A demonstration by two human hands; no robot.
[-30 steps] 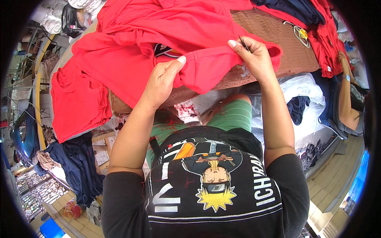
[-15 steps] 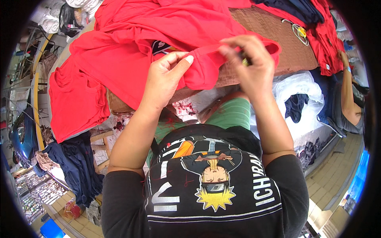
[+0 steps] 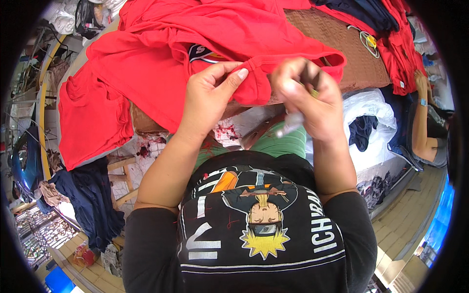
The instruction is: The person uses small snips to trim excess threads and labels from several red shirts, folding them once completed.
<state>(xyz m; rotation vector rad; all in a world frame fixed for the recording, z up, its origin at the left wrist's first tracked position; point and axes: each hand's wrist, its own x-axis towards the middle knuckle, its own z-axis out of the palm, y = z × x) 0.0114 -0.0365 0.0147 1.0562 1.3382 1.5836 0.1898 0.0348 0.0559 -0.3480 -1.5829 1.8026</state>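
My left hand (image 3: 210,95) pinches the edge of a red shirt (image 3: 146,68) between thumb and fingers, at a seam. The shirt lies spread over a padded brown surface, its band running to the right past my fingers. To the right, my right hand (image 3: 310,97) is curled around a small tool (image 3: 290,124) with a pale, metallic-looking end pointing down and a yellowish bit showing among the fingers. Motion blur hides its exact kind. That hand is just in front of the shirt's edge; whether it touches the cloth I cannot tell.
Folded red cloth (image 3: 95,119) lies at the left, above hanging dark blue cloth (image 3: 90,205). A white plastic bag (image 3: 383,110) with a dark garment stands at the right. A yellow-and-white cord (image 3: 369,41) rests on the brown cover (image 3: 337,31). Another person's arm (image 3: 421,117) shows far right.
My right hand has moved down, and the tool's pale end now shows below it. The left hand has shifted slightly right, keeping its pinch on the red shirt.
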